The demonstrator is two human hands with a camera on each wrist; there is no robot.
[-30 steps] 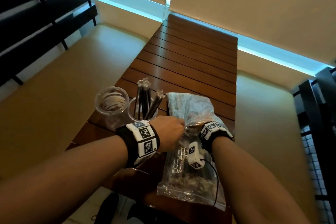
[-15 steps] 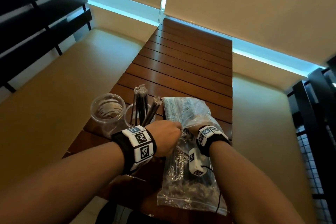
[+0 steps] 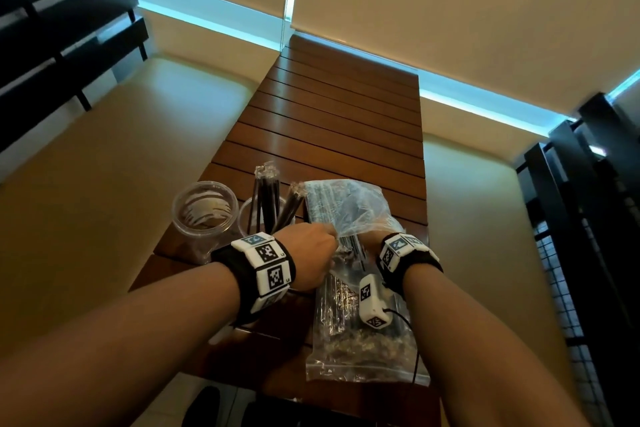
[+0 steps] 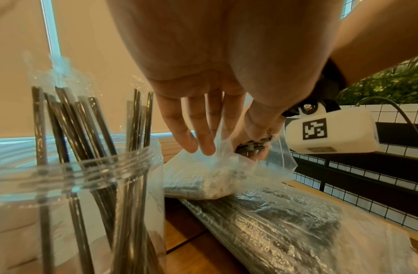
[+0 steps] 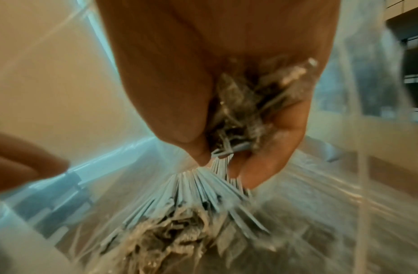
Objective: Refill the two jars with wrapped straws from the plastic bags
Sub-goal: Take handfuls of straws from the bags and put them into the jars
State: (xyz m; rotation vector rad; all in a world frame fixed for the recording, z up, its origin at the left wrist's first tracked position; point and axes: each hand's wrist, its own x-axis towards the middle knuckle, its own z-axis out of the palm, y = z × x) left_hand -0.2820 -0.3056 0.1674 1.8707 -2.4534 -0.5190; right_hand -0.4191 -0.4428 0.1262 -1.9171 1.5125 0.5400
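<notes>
Two plastic bags [image 3: 349, 208] of wrapped straws [image 5: 196, 187] lay on the slatted surface [image 3: 332, 121], just right of two jars [image 3: 204, 215]. Inside the upper bag, the right hand [image 5: 203, 83] gripped a bundle of straws; the left hand [image 3: 308, 253] pinched its opening.

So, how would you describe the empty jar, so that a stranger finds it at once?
On the slatted wooden table, two clear jars stand left of the plastic bags. The empty jar is the leftmost one, at the table's edge; its neighbour holds upright dark wrapped straws.
</notes>
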